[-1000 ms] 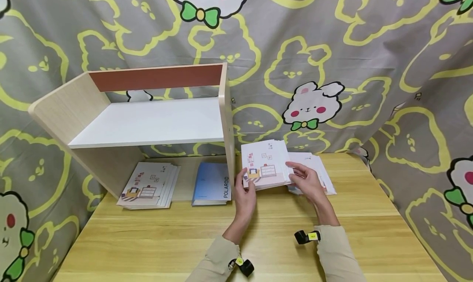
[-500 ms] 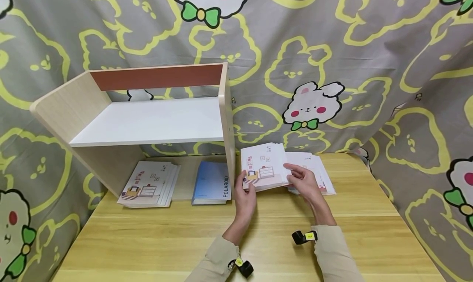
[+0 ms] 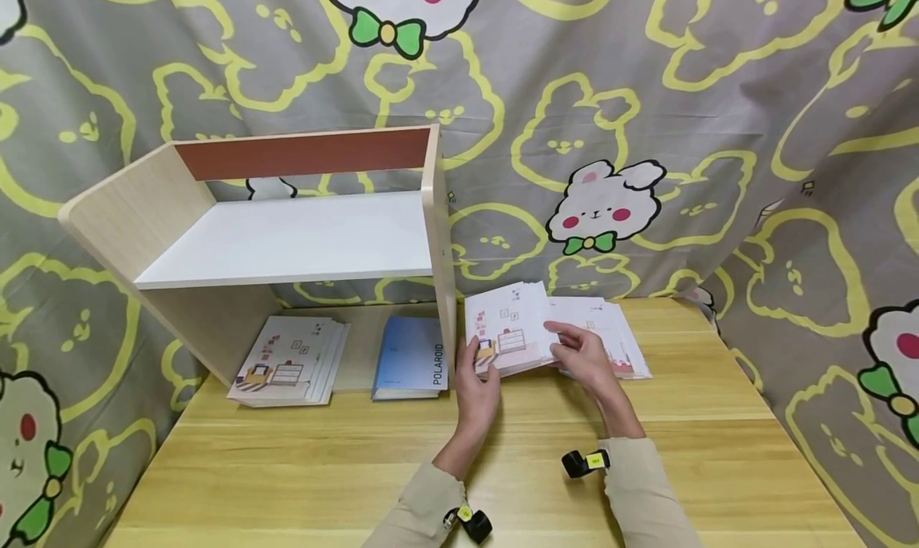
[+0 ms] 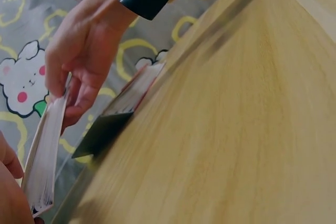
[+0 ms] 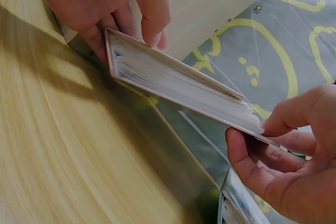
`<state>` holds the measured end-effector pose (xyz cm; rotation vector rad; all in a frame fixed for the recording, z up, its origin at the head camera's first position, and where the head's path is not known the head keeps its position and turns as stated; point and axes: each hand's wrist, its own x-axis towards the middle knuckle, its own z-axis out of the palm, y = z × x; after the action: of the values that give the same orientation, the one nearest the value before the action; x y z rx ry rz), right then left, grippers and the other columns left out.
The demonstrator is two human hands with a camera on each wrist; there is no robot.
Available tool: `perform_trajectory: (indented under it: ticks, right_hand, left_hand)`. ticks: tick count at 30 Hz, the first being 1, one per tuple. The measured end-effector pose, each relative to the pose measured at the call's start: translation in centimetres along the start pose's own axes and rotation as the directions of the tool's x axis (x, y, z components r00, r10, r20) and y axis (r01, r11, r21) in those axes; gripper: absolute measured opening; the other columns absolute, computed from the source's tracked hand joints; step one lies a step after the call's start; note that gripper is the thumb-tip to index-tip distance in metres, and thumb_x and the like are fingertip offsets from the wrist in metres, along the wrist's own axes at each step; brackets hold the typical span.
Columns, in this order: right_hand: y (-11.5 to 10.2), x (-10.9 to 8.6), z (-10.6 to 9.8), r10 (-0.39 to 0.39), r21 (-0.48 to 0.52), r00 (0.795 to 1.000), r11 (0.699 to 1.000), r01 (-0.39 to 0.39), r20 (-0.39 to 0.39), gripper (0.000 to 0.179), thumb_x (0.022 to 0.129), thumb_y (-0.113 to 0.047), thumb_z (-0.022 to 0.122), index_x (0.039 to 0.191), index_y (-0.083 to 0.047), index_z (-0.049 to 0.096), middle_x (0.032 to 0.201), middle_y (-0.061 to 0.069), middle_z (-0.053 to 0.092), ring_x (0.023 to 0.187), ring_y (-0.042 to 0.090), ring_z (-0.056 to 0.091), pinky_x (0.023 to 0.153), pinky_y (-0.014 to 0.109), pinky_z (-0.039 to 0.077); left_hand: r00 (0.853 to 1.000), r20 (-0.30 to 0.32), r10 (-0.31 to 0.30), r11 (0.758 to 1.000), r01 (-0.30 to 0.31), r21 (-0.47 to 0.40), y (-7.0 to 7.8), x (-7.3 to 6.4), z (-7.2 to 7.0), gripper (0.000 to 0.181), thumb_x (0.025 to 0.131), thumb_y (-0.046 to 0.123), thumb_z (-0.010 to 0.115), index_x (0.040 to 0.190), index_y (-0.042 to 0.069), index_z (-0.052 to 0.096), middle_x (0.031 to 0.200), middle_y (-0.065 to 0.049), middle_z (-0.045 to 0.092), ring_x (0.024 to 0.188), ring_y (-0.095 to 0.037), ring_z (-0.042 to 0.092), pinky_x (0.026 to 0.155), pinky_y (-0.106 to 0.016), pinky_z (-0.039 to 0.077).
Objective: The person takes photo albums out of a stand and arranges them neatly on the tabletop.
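Observation:
A photo album [image 3: 506, 325] with a drawn room on its white cover is held between both hands, tilted above the table. My left hand [image 3: 477, 392] grips its lower left corner, thumb on the cover. With thumb and fingers my right hand [image 3: 585, 358] pinches the right edge. In the right wrist view the album [image 5: 178, 85] shows its page edges between two thin covers, raised off the table. Behind my right hand lies a stack of white albums [image 3: 621, 337], partly hidden. The left wrist view shows my right hand [image 4: 86, 51] at the album's far end.
A wooden shelf unit [image 3: 438, 237] stands left of my hands, its right side panel close to the held album. On its bottom lie a blue POLAROID album [image 3: 409, 356] and a stack of drawn-cover albums [image 3: 294, 360]. A patterned curtain [image 3: 502, 133] hangs behind the table [image 3: 345, 468].
The held album has shifted slightly left and down, and my right hand has moved left with it. More of the stack behind is uncovered. Both hands keep their hold.

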<state>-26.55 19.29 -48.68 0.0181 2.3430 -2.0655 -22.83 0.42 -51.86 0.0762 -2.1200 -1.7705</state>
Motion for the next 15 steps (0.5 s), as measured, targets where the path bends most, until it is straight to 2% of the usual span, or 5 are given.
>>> perform_trajectory:
  ticks: [7,15]
  right_hand:
    - [0.5,0.2,0.2,-0.019,-0.003,1.0,1.0,0.019,0.001,0.046,0.092,0.009,0.054,0.138,0.006,0.059,0.126,0.029,0.064,0.078,0.01,0.064,0.066,0.023,0.059]
    - [1.1,0.3,0.2,-0.011,0.022,0.999,1.0,0.01,0.034,0.047,0.093,0.01,0.053,0.139,0.008,0.057,0.124,0.03,0.064,0.081,0.011,0.065,0.071,0.026,0.061]
  left_hand:
    - [1.0,-0.006,0.019,1.0,-0.019,0.015,-0.7,0.0,0.2,0.056,0.089,-0.011,0.058,0.144,-0.011,0.047,0.155,-0.037,0.032,0.144,-0.048,0.033,0.118,-0.053,0.031]
    - [0.998,-0.024,-0.065,0.997,0.065,0.03,-1.0,-0.2,0.3,0.066,0.09,-0.01,0.057,0.151,-0.016,0.032,0.149,-0.034,0.043,0.135,-0.045,0.047,0.116,-0.052,0.037]
